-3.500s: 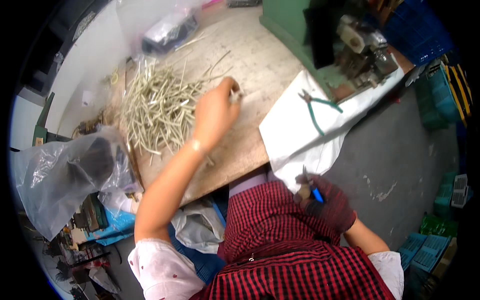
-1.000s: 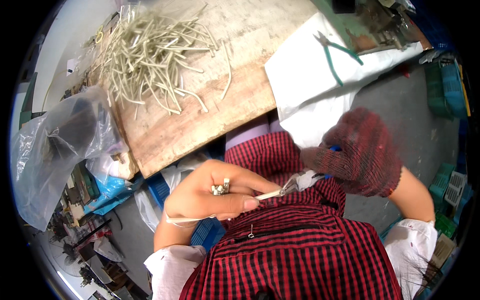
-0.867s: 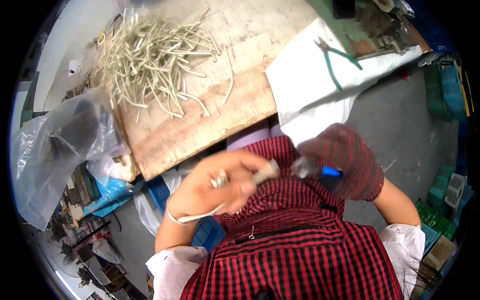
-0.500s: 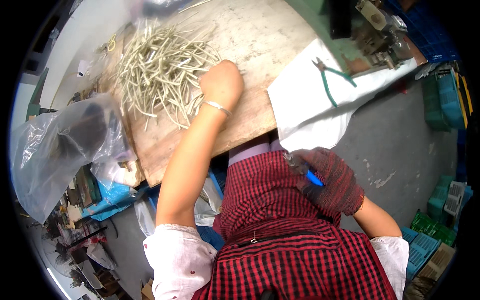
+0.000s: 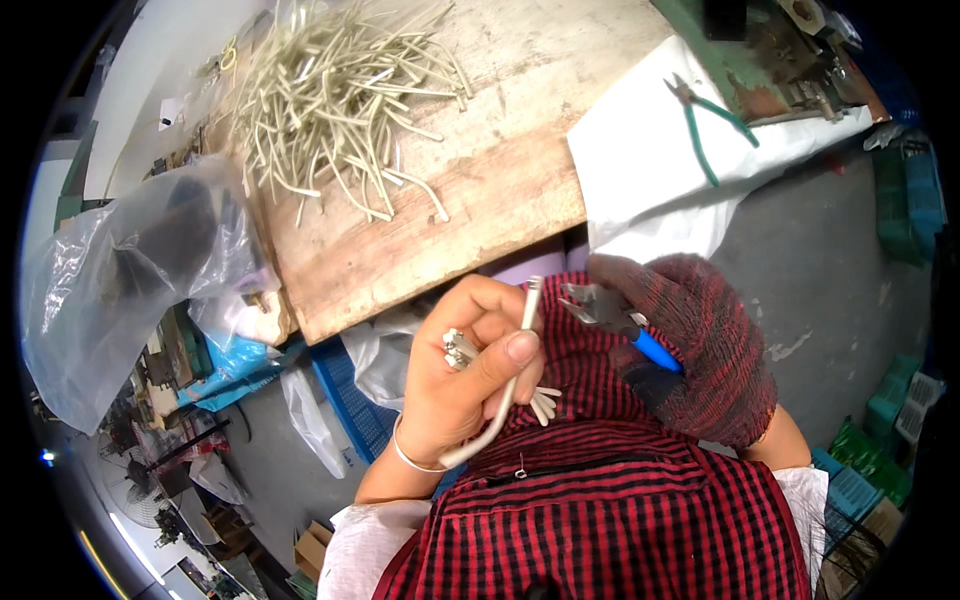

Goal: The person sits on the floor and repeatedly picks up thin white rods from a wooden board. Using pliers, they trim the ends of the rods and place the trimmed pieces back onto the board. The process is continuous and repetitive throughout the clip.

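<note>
My bare left hand (image 5: 470, 360) is closed around several short cream-coloured cables, up in front of my checked apron. One cable (image 5: 520, 365) stands out between thumb and fingers, its upper end showing small metal tips. The ends of others poke out on both sides of the fist. Close by on the right, my right hand (image 5: 700, 350), in a dark red-grey knit glove, grips pliers (image 5: 657, 350) with blue handles. Their metal jaws point toward the cable's end, a small gap apart from it. A large tangled heap of the same cables (image 5: 330, 100) lies on the wooden table.
Green-handled cutters (image 5: 710, 130) rest on a white sheet (image 5: 640, 170) at the table's right. Beyond them is a green metal machine (image 5: 770, 70). A clear plastic bag (image 5: 130, 290) hangs off the table's left side. Plastic crates (image 5: 880, 440) stand on the floor at right.
My left hand has come back from the heap to my lap, bringing several cables. The pliers in my right hand have shifted slightly right. The view has tilted down.
</note>
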`<action>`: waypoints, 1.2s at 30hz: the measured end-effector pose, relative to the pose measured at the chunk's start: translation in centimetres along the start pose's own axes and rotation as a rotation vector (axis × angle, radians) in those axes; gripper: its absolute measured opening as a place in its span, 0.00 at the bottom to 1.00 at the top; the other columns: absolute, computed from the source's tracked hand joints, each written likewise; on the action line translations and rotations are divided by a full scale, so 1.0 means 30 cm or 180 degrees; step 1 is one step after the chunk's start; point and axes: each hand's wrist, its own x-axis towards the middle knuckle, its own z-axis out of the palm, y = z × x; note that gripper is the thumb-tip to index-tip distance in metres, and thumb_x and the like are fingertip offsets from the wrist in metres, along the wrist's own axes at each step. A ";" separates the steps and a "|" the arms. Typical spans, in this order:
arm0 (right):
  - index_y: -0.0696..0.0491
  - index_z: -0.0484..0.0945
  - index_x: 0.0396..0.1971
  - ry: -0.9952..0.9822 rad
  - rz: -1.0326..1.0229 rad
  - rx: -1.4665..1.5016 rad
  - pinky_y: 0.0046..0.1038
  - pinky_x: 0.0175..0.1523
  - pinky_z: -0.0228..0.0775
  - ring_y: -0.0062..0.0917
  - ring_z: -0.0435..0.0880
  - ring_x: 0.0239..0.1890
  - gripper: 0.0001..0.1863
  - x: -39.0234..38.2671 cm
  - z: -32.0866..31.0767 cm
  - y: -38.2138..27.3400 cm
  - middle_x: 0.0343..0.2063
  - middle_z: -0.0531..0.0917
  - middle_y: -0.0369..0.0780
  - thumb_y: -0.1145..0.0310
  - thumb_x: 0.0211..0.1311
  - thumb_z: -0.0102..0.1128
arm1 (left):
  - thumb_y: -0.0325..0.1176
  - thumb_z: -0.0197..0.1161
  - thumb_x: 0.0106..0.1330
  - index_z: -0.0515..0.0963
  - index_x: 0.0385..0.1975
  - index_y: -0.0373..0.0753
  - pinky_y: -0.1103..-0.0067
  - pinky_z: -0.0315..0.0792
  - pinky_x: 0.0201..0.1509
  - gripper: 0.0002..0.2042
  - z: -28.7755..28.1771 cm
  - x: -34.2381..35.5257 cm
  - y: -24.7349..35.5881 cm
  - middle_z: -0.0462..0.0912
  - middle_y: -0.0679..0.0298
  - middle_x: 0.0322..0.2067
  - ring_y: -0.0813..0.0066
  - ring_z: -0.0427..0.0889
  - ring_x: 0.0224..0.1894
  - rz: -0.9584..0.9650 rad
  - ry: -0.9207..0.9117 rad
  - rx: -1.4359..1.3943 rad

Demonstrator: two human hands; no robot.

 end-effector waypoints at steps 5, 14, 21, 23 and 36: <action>0.47 0.76 0.54 -0.0101 0.0159 -0.0571 0.35 0.41 0.72 0.35 0.79 0.33 0.30 0.016 -0.036 -0.040 0.35 0.81 0.40 0.72 0.44 0.65 | 0.19 0.58 0.65 0.72 0.54 0.28 0.88 0.60 0.20 0.17 0.027 -0.011 0.050 0.69 0.72 0.17 0.87 0.65 0.16 -0.0250 0.0123 0.0776; 0.38 0.75 0.55 -0.0939 -0.0323 -0.1851 0.34 0.38 0.70 0.31 0.78 0.34 0.29 0.032 -0.128 -0.061 0.33 0.79 0.39 0.65 0.47 0.65 | 0.16 0.59 0.60 0.77 0.49 0.26 0.88 0.55 0.18 0.16 0.033 0.007 0.139 0.76 0.69 0.18 0.88 0.66 0.16 -0.1123 0.0109 0.0719; 0.31 0.79 0.48 -0.0292 -0.1576 -0.2262 0.27 0.29 0.68 0.19 0.75 0.25 0.25 0.036 -0.155 0.028 0.24 0.75 0.32 0.60 0.44 0.67 | 0.12 0.62 0.48 0.78 0.41 0.18 0.87 0.47 0.14 0.17 0.003 0.031 0.147 0.76 0.63 0.14 0.89 0.62 0.11 -0.1771 -0.0584 0.0711; 0.30 0.79 0.46 0.0067 -0.1746 -0.2269 0.26 0.28 0.67 0.19 0.74 0.22 0.24 0.046 -0.146 0.036 0.23 0.75 0.31 0.59 0.43 0.68 | 0.12 0.63 0.47 0.79 0.41 0.20 0.88 0.49 0.15 0.17 0.009 0.036 0.150 0.77 0.63 0.15 0.88 0.64 0.11 -0.1837 -0.0607 0.0754; 0.40 0.82 0.42 -0.0445 -0.1411 -0.0966 0.31 0.27 0.66 0.26 0.77 0.21 0.23 0.002 -0.116 0.087 0.17 0.76 0.32 0.65 0.40 0.67 | 0.14 0.66 0.48 0.80 0.40 0.20 0.89 0.51 0.15 0.16 -0.008 0.004 0.116 0.79 0.63 0.17 0.89 0.65 0.12 -0.1398 -0.0716 0.0743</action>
